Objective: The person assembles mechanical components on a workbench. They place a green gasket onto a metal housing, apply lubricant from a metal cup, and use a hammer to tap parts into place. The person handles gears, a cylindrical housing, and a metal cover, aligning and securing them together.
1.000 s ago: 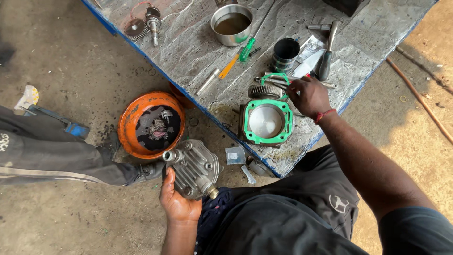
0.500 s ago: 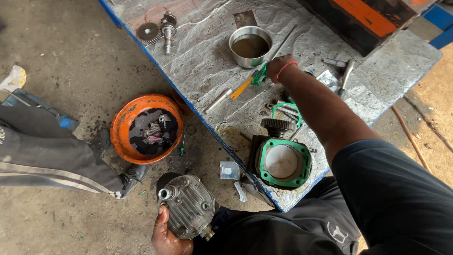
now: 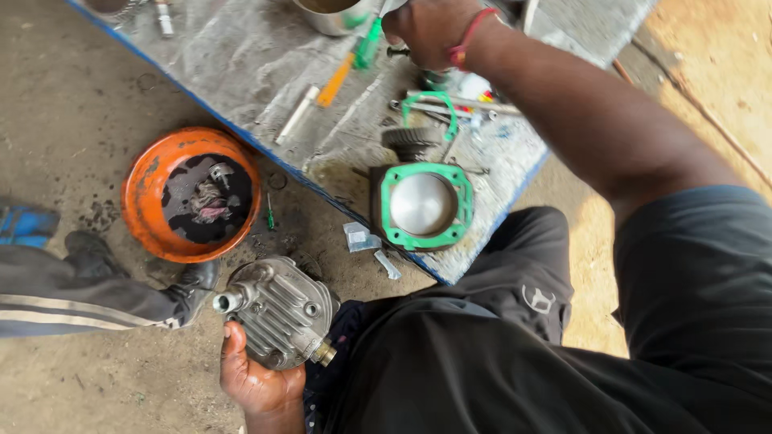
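1. Two hands are at work over one grey bench (image 3: 241, 56), the largest item in view; its blue edge runs diagonally from upper left to lower right.
2. Orange bowl (image 3: 149, 189): stands on the ground left of the bench and holds dark residue and small parts.
3. Cylinder (image 3: 422, 205): sits on the bench near its lower corner, bore up, with a green gasket (image 3: 386, 201) lying on its top face. A finned part (image 3: 410, 141) lies just beyond it.
4. Cylinder head (image 3: 281, 309): held off the bench, low and left of the cylinder, near the person's knee. The left hand (image 3: 257, 386) grips it from below, fingers curled under the fins.
5. Right hand (image 3: 430, 28): closed over something small at the far bench edge, beside the metal cup (image 3: 330, 16); what it holds cannot be told. A second earlier this hand was at the finned part beside the cylinder; it has since travelled across the bench to the cup area.
6. Meaning: the gasket is seated and the head remains held apart from the cylinder, so the two are not yet joined.
7. Green screwdriver (image 3: 368, 44) and orange tool (image 3: 334, 80): lie near the right hand.
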